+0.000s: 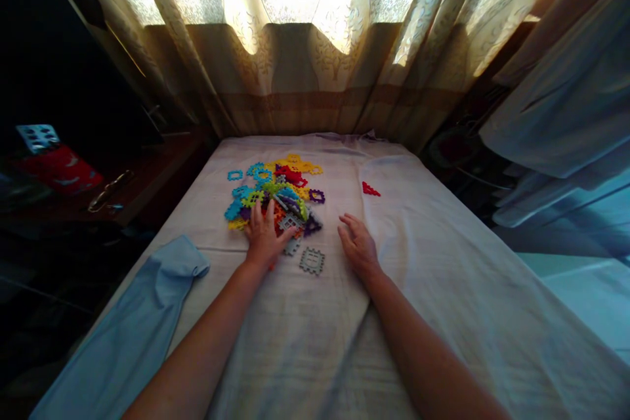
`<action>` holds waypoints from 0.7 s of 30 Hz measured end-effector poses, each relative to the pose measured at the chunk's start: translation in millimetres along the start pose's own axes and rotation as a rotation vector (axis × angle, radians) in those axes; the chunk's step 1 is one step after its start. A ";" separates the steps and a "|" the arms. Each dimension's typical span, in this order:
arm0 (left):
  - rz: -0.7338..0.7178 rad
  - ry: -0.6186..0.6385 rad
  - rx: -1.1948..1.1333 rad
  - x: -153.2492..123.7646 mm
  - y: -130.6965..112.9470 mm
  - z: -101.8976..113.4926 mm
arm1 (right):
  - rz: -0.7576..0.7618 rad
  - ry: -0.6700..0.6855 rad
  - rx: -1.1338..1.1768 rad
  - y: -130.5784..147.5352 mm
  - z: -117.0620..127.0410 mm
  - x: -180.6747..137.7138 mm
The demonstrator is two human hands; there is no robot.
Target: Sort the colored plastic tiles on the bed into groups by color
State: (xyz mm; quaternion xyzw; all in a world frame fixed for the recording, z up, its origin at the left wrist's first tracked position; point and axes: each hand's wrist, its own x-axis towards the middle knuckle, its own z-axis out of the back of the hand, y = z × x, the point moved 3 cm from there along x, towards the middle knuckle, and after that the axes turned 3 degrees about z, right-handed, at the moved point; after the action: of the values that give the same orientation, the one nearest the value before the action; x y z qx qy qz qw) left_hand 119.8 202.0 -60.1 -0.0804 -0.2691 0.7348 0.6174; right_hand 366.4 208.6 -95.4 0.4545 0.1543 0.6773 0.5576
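Observation:
A heap of colourful toothed plastic building pieces (290, 193) lies on the cloth-covered surface, in blue, yellow, red, green, orange, purple and grey. My left hand (264, 236) rests on the near side of this heap, its fingers spread over the pieces. Just right of that hand, a grey square piece (312, 261) lies flat and apart from the pile. My right hand (359, 246) is on the cloth to the right of the heap, fingers loosely bent and apart, with nothing in it. Beyond it lies a red triangular piece (371, 189).
Light blue folded fabric (162, 282) lies along the left edge of the white cloth (315, 348). A patterned curtain (305, 79) hangs at the far end. On the left stands a dark wooden cabinet (162, 170); pale garments (566, 98) hang at the right.

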 end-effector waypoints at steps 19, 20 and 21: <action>0.190 -0.198 -0.186 44.0 -26.5 -34.5 | 0.069 0.011 -0.008 -0.4 -5.9 2.2; 0.165 -0.202 -0.215 52.9 -27.6 -31.9 | 0.071 0.009 -0.008 -0.2 -5.8 2.1; 0.119 -0.208 -0.243 61.0 -27.1 -27.9 | 0.072 0.009 -0.008 0.0 -5.9 2.0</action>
State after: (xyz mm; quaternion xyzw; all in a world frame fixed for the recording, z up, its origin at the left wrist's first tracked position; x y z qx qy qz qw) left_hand 142.1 270.7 -57.1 -0.0938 -0.4131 0.7364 0.5275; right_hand 361.8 212.2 -97.7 0.4547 0.1375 0.6994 0.5340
